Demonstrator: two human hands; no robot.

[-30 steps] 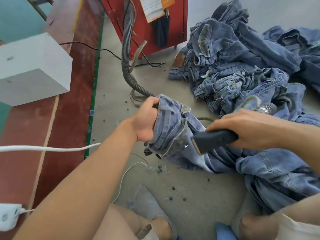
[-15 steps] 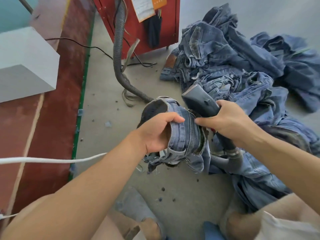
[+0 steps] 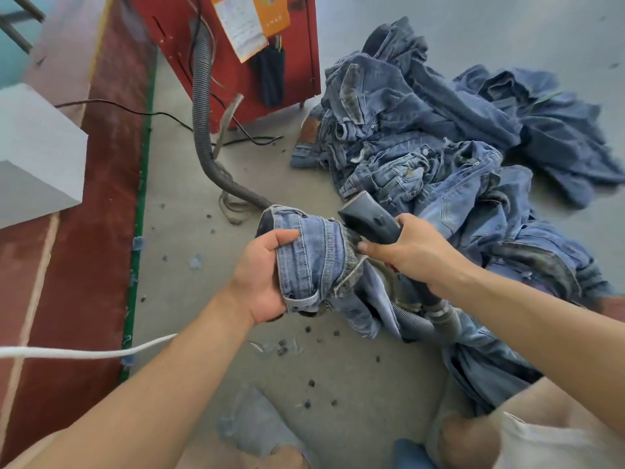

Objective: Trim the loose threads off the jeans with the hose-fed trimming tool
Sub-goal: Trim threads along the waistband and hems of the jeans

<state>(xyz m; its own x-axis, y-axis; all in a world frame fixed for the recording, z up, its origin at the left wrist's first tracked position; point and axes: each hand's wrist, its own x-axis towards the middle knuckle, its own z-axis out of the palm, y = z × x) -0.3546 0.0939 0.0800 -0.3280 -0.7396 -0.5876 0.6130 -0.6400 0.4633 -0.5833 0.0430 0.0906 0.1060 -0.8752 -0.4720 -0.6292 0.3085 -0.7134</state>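
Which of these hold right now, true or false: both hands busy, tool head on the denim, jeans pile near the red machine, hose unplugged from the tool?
1. The left hand grips the bunched jeans. True.
2. The right hand is empty. False: it holds the trimming tool.
3. The tool's head presses flat on the denim. False: it points up and away.
4. A jeans pile lies beside the red machine. True.
5. The hose is detached. False: it joins the tool's rear.

Hands grip jeans and trimming tool — touching.
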